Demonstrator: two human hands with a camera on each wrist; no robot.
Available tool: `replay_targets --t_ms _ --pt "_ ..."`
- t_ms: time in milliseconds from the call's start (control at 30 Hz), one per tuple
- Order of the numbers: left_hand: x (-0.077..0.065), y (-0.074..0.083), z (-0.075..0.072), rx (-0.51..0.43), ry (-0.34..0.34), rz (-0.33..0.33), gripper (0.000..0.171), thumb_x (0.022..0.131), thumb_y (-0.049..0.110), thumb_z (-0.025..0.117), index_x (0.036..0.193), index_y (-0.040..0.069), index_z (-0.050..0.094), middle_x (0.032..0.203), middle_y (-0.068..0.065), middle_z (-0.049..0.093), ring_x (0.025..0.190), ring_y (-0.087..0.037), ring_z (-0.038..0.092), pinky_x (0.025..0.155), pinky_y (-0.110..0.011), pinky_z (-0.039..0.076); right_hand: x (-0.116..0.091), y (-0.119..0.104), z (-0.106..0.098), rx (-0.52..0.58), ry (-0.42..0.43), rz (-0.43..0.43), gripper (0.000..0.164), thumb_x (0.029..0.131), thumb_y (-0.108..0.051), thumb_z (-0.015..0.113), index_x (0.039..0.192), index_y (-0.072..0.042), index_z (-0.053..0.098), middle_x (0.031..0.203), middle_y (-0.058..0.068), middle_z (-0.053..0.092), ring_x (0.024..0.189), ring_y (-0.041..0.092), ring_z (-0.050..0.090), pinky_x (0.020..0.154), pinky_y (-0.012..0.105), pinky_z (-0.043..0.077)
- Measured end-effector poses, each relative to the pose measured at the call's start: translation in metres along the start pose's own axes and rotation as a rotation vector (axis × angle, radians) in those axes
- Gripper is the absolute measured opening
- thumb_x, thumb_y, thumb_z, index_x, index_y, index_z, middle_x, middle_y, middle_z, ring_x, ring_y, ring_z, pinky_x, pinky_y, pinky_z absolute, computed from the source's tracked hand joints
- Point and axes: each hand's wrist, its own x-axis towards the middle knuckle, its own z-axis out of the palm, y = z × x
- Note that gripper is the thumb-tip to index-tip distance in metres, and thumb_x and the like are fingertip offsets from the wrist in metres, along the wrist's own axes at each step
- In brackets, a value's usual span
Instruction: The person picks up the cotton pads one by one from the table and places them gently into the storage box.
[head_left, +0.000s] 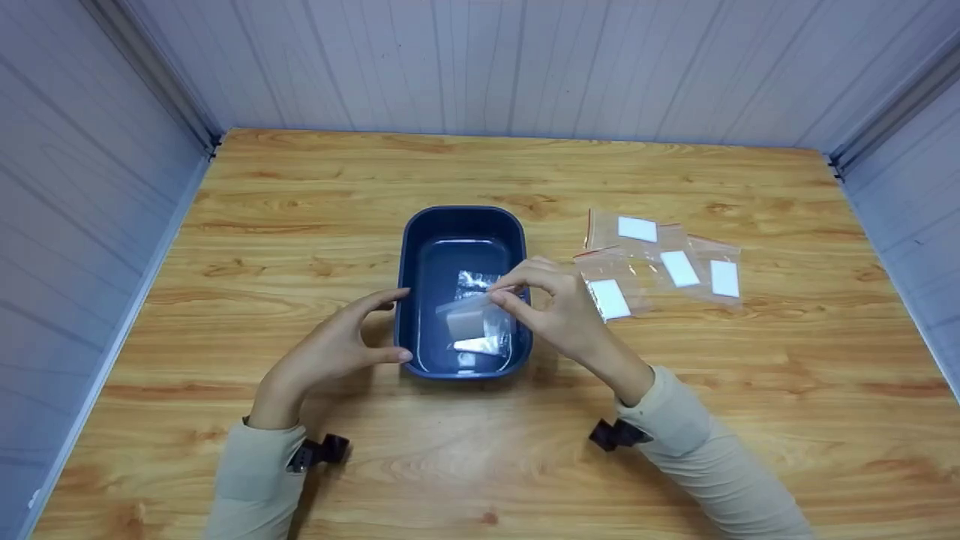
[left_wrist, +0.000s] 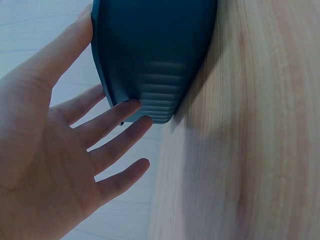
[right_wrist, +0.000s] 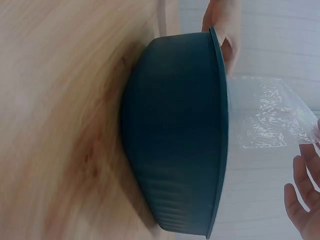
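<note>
Between the outspread left hand [head_left: 341,337] and right hand [head_left: 555,304] in head view, a clear bag [head_left: 466,322] is pinched by the latter over a blue bin [head_left: 431,274], whose rim [left_wrist: 97,55] is touched by the left thumb [left_wrist: 70,45] in left-wrist view, the bag being held at right fingertips [right_wrist: 300,167] in right-wrist view.

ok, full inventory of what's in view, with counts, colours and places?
Bin: 1, dark blue, mid-table
Table bags: 4, clear, right of bin, overlapping
White cards: 4, white, inside table bags
Held bag: 1, clear with pale card, over bin
Binned bags: at least 1, clear with white card, inside bin; exact count unclear
Table: 1, wood-brown, under everything
Walls: 3, whitish, left, back, right
Wrist cameras: 2, black, one per wrist
Sleeves: 2, beige, on forearms
Left hand: 1, at bin's left rim
Right hand: 1, pinching held bag
</note>
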Motion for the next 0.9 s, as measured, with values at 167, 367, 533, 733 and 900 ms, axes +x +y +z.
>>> replay_targets --t_ms 167,367,533,733,900 --pt "0.0 0.001 -0.001 0.004 0.0 0.011 0.088 0.079 0.039 0.084 0.152 0.024 0.038 0.155 -0.005 0.038 0.145 -0.029 0.028 0.117 -0.056 0.022 -0.001 0.003 0.009 -0.001 -0.022 0.025 0.009 0.092 -0.017 0.073 0.094 -0.009 0.077 0.089 -0.006 0.071 0.09 0.012 0.062 0.084 0.03 0.052" --pt "0.001 0.0 -0.001 0.015 0.001 0.049 0.087 0.08 0.036 0.084 0.152 0.021 0.039 0.153 -0.005 0.041 0.143 -0.029 0.033 0.116 -0.054 0.027 -0.002 0.011 0.022 0.01 -0.036 -0.009 0.007 0.09 -0.014 0.075 0.093 -0.008 0.077 0.085 -0.005 0.071 0.084 0.013 0.061 0.078 0.029 0.051" --pt "0.001 0.001 -0.001 0.013 0.003 0.044 0.084 0.081 0.029 0.084 0.152 0.021 0.039 0.154 -0.006 0.04 0.144 -0.03 0.031 0.116 -0.055 0.026 -0.003 0.014 0.03 -0.005 -0.056 -0.002 0.009 0.091 -0.017 0.074 0.093 -0.009 0.077 0.085 -0.005 0.071 0.084 0.011 0.061 0.077 0.028 0.052" --pt "0.001 0.001 -0.001 0.014 0.001 0.025 0.085 0.082 0.03 0.083 0.153 0.022 0.038 0.155 -0.007 0.038 0.144 -0.031 0.03 0.115 -0.057 0.025 -0.005 0.016 0.036 -0.032 -0.097 0.064 0.013 0.093 -0.021 0.072 0.094 -0.009 0.077 0.088 -0.005 0.071 0.087 0.009 0.061 0.08 0.027 0.053" --pt "0.001 0.001 0.0 0.024 -0.004 0.005 0.085 0.081 0.032 0.083 0.153 0.024 0.038 0.157 -0.007 0.036 0.145 -0.032 0.027 0.116 -0.059 0.022 -0.005 0.018 0.039 -0.037 -0.126 0.113 0.015 0.093 -0.024 0.071 0.096 -0.01 0.077 0.09 -0.005 0.072 0.09 0.009 0.062 0.083 0.029 0.053"
